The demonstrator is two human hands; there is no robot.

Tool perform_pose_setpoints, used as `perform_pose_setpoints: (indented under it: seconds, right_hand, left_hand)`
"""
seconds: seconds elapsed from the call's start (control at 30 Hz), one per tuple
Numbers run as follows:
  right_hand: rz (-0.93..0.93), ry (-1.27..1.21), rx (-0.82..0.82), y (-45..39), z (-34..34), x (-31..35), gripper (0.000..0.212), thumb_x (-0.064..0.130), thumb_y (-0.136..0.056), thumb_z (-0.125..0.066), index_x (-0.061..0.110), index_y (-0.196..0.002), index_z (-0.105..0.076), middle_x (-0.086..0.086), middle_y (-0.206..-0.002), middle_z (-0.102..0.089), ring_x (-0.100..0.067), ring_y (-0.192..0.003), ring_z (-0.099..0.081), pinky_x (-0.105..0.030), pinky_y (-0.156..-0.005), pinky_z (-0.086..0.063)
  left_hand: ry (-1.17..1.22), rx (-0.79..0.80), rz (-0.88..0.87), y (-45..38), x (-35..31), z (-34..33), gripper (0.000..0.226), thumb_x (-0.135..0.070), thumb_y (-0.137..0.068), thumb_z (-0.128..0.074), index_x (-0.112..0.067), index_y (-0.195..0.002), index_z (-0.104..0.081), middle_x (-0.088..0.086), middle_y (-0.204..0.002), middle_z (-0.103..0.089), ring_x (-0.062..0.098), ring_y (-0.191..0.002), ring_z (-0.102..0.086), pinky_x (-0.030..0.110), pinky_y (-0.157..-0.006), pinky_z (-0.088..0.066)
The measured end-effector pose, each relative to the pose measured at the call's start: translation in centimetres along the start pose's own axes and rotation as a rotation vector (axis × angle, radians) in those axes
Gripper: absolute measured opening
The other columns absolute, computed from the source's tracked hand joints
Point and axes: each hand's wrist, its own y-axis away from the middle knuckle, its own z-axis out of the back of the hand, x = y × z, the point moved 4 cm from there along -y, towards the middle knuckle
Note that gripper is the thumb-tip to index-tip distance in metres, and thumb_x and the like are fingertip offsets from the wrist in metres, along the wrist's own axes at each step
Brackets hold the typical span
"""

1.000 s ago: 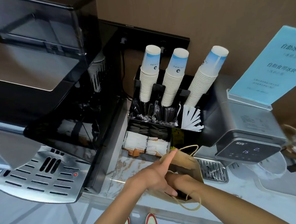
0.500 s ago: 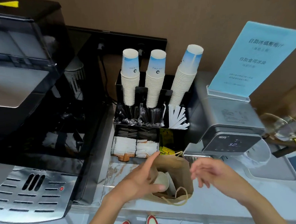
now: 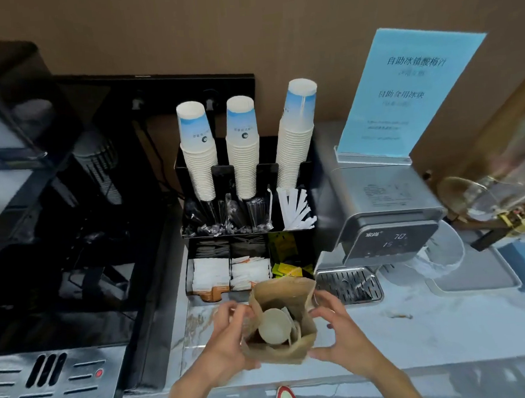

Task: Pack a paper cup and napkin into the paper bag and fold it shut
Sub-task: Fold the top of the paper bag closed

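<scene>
A brown paper bag (image 3: 285,293) stands open on the marble counter near its front edge. Inside it sits a white paper cup (image 3: 274,325), mouth up, with a thin white napkin edge (image 3: 293,330) beside it. My left hand (image 3: 230,337) grips the bag's left side, fingers curled on the paper. My right hand (image 3: 337,327) is at the bag's right side, thumb and fingers spread, touching its right edge and lower corner. The bag's top is unfolded.
A black organiser (image 3: 247,218) behind the bag holds three stacks of paper cups (image 3: 242,144), stirrers and sachets. A coffee machine (image 3: 56,244) fills the left. A silver dispenser (image 3: 383,215) with a drip tray (image 3: 348,286) and a blue sign (image 3: 403,95) stand to the right.
My right hand has come out of the bag, then back to its right side. My left hand moved from the rim to the bag's left wall. The cup now shows inside.
</scene>
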Motion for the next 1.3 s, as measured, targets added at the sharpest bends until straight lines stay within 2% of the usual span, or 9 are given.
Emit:
perform_pose_setpoints:
  seconds: [0.13, 0.27, 0.37, 0.53, 0.63, 0.73, 0.83, 1.03, 1.3]
  right_hand:
    - [0.035, -0.038, 0.007, -0.7, -0.6, 0.7, 0.040, 0.038, -0.066, -0.083, 0.044, -0.100, -0.063, 0.028, -0.152, -0.021, 0.007, -0.138, -0.026, -0.023, -0.114, -0.027]
    - [0.033, -0.099, -0.147, -1.3, -0.7, 1.3, 0.040, 0.018, -0.076, -0.080, 0.056, -0.084, -0.067, 0.034, -0.118, -0.058, 0.013, -0.115, -0.053, -0.005, -0.095, -0.038]
    - [-0.037, -0.182, -0.269, -1.7, -0.8, 0.5, 0.044, -0.007, -0.073, -0.076, 0.033, -0.068, -0.057, 0.016, -0.087, -0.071, -0.012, -0.093, -0.065, -0.018, -0.081, -0.049]
    - [-0.090, -0.379, -0.307, -1.9, -1.1, 0.1, 0.048, -0.021, -0.073, -0.070, 0.020, -0.070, -0.045, 0.011, -0.076, -0.067, -0.013, -0.073, -0.068, -0.027, -0.064, -0.057]
    - [-0.072, -0.459, -0.294, -1.6, -1.1, -0.2, 0.039, -0.018, -0.077, -0.069, 0.014, -0.068, -0.049, -0.003, -0.089, -0.072, -0.031, -0.087, -0.068, -0.046, -0.074, -0.060]
    - [-0.097, -0.503, -0.268, -1.4, -1.4, -1.4, 0.043, -0.026, -0.079, -0.058, 0.014, -0.064, -0.049, -0.005, -0.098, -0.073, -0.035, -0.099, -0.063, -0.034, -0.072, -0.057]
    - [-0.074, -0.397, -0.231, -1.2, -1.4, -1.4, 0.066, -0.032, -0.079, -0.037, 0.027, -0.063, -0.061, 0.007, -0.103, -0.074, -0.013, -0.111, -0.063, -0.023, -0.085, -0.050]
    - [-0.084, -0.213, -0.092, -1.4, -2.1, 0.2, 0.055, -0.006, -0.087, -0.046, 0.042, -0.101, -0.068, 0.024, -0.109, -0.070, 0.008, -0.109, -0.059, -0.018, -0.092, -0.044]
    - [-0.039, 0.281, 0.115, -2.7, -4.0, 2.5, 0.064, 0.045, -0.080, -0.059, 0.040, -0.142, -0.044, 0.007, -0.134, -0.058, -0.011, -0.125, -0.051, -0.029, -0.106, -0.042]
  left_hand:
    - [-0.043, -0.042, -0.104, -1.0, -0.3, 0.5, 0.051, -0.012, -0.078, -0.080, -0.021, -0.122, -0.057, -0.015, -0.147, -0.027, 0.010, -0.137, -0.024, 0.017, -0.109, -0.023]
    - [0.082, -0.192, -0.127, -0.9, -0.1, 1.0, 0.026, 0.000, -0.087, -0.069, -0.024, -0.097, -0.066, -0.011, -0.131, -0.056, 0.012, -0.126, -0.047, 0.008, -0.100, -0.034]
    - [0.265, -0.338, -0.055, -0.5, 0.5, 1.3, 0.036, 0.008, -0.085, -0.068, -0.025, -0.077, -0.054, -0.003, -0.106, -0.066, 0.018, -0.106, -0.060, 0.011, -0.075, -0.047]
    - [0.254, -0.405, -0.192, -0.8, 0.5, 1.3, 0.066, 0.021, -0.078, -0.066, -0.045, -0.075, -0.063, -0.004, -0.088, -0.064, 0.016, -0.094, -0.058, 0.013, -0.077, -0.044]
    - [0.212, -0.356, -0.240, -1.2, 1.2, 1.0, 0.067, 0.024, -0.076, -0.066, -0.042, -0.078, -0.077, -0.003, -0.096, -0.066, 0.021, -0.103, -0.055, 0.011, -0.083, -0.039]
    - [0.198, -0.329, -0.275, -1.2, 1.8, 0.8, 0.064, 0.015, -0.079, -0.072, -0.048, -0.071, -0.079, -0.007, -0.108, -0.067, 0.012, -0.112, -0.052, 0.004, -0.088, -0.033]
    - [0.121, -0.298, -0.292, -1.3, 1.8, 0.5, 0.056, 0.010, -0.083, -0.070, -0.045, -0.077, -0.082, -0.018, -0.116, -0.067, 0.001, -0.117, -0.050, 0.011, -0.096, -0.033]
    - [-0.123, -0.110, -0.260, -1.6, 0.9, 0.0, 0.044, 0.000, -0.086, -0.054, -0.035, -0.095, -0.079, -0.037, -0.126, -0.057, -0.012, -0.126, -0.040, 0.018, -0.108, -0.030]
    - [-0.391, -0.129, -0.328, -2.4, -0.6, -1.5, 0.017, -0.021, -0.089, -0.063, -0.032, -0.099, -0.070, -0.031, -0.132, -0.060, -0.010, -0.126, -0.043, 0.017, -0.102, -0.024]
